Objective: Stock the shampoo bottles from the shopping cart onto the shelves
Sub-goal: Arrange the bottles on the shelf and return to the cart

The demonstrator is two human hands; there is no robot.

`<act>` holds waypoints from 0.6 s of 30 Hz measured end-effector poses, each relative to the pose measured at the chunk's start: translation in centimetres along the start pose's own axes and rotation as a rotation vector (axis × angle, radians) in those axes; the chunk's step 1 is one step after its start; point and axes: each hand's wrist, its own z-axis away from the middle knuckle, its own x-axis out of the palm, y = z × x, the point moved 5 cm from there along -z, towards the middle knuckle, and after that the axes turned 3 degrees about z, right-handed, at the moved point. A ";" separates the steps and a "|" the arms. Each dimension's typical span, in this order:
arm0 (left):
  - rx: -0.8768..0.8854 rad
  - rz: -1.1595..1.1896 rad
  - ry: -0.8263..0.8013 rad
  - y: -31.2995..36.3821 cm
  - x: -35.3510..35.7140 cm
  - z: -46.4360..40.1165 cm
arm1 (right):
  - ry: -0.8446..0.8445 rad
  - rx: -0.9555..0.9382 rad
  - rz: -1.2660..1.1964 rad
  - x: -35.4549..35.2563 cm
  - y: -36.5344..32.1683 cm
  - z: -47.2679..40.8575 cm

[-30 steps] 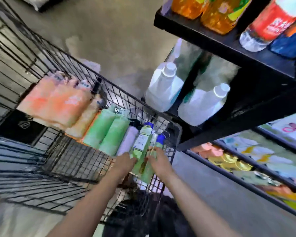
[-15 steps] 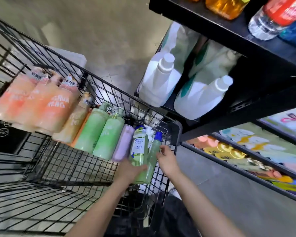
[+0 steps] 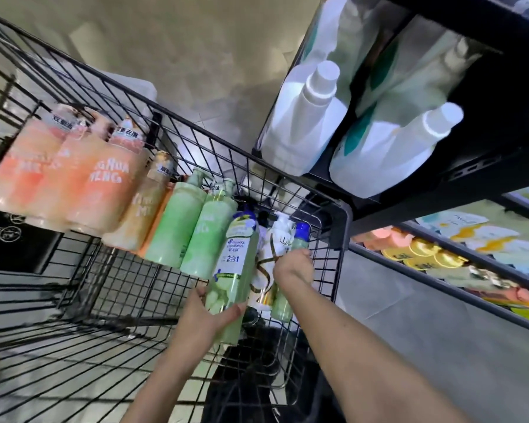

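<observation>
Both hands lift pale green shampoo bottles out of the shopping cart [image 3: 339,209].

The left hand [image 3: 209,312] wraps the labelled green bottle [image 3: 231,279]; the right hand [image 3: 293,265], just beside, clasps a slimmer blue-capped bottle [image 3: 298,239]. Next, seemingly, both must be raised clear toward the shelves [image 3: 440,206], up and right of that hand.

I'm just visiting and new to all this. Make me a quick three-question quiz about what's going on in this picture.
1. True or false: the left hand holds a green bottle with a blue cap.
2. The right hand grips: A) a white jug on the shelf, B) a second blue-capped bottle in the cart, C) the cart's rim.
3. Fill in: the two white jugs stand on the black ____.

Key: 1 true; 2 B; 3 shelf.
</observation>
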 end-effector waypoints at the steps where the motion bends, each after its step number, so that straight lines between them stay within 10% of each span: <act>1: -0.006 -0.013 0.004 -0.5 -0.1 -0.2 | 0.007 0.007 0.036 0.2 -0.2 -0.3; 18: -0.014 0.125 0.043 -1.0 0.0 3.2 | 0.148 -0.410 -0.355 -3.1 3.1 5.1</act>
